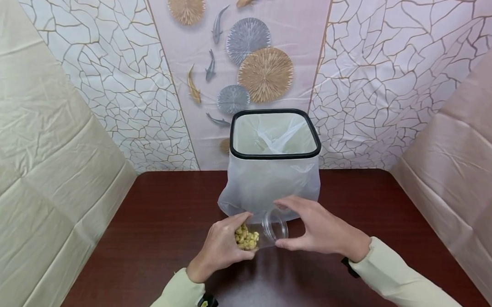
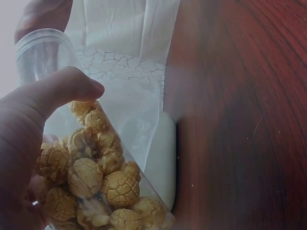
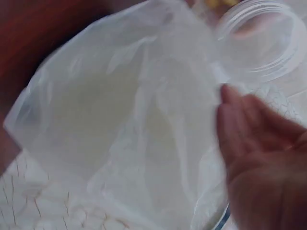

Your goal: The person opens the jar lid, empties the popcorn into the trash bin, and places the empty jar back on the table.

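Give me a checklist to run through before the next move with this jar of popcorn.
1. Left hand holding the jar: ok.
2. Popcorn inside the jar: ok.
3. Jar upright: not ok; it is tipped sideways, its mouth toward the right hand.
4. Right hand touching the jar: cannot tell; it is at the mouth, contact unclear.
5. Bin upright: ok.
6. Liner folded over the bin's outside: ok.
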`<state>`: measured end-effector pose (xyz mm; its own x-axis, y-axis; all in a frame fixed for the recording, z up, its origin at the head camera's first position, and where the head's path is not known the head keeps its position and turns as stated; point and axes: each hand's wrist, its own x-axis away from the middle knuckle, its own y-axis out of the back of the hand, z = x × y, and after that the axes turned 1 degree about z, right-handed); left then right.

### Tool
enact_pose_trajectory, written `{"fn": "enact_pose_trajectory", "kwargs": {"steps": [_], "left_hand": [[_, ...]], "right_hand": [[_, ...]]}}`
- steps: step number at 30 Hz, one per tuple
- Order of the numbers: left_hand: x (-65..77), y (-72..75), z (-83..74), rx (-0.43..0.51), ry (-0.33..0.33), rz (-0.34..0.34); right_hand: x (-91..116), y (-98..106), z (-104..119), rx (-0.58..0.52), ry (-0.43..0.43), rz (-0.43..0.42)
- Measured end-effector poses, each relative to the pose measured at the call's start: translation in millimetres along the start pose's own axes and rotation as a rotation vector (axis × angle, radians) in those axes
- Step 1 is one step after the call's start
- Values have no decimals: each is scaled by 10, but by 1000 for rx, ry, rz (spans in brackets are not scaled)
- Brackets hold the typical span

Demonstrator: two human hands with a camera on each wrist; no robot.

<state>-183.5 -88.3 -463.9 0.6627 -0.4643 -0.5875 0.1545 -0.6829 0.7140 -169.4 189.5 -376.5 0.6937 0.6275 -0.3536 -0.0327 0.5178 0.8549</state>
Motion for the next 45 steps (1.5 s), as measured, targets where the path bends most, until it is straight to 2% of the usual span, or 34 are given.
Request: {"fn": "enact_pose_trajectory", "kwargs": {"steps": [3,6,11,14,17,24,30,33,38,45], "left_hand": [[7,-2,-1,-2,4,3],[7,-3,-2,5,13,9],[6,-15,-1,9,18,18],[5,-17,-6,6,17,23],[5,-14,-13,3,18,25],[7,-15,-7,14,20,14],[19,9,27,22,40,-4],[34,43,54,20,52,-13],[72,121,112,34,79,-25],[168,245,224,13,117,-52]], "right_hand": [[-31,-9,35,-87,-125,5],[-58,-26,62,-104,-221,35],[-74,-76,75,-94,-287,82],[-69,-90,69,-105,-265,83],[-63,-84,63,-100,-204,71],[-33,-36,63,4,-32,22],[-6,59,17,39,31,-26],[16,128,-27,98,40,-54],[92,202,-144,170,-2,-65],[252,170,-370,245,-72,-46]]}}
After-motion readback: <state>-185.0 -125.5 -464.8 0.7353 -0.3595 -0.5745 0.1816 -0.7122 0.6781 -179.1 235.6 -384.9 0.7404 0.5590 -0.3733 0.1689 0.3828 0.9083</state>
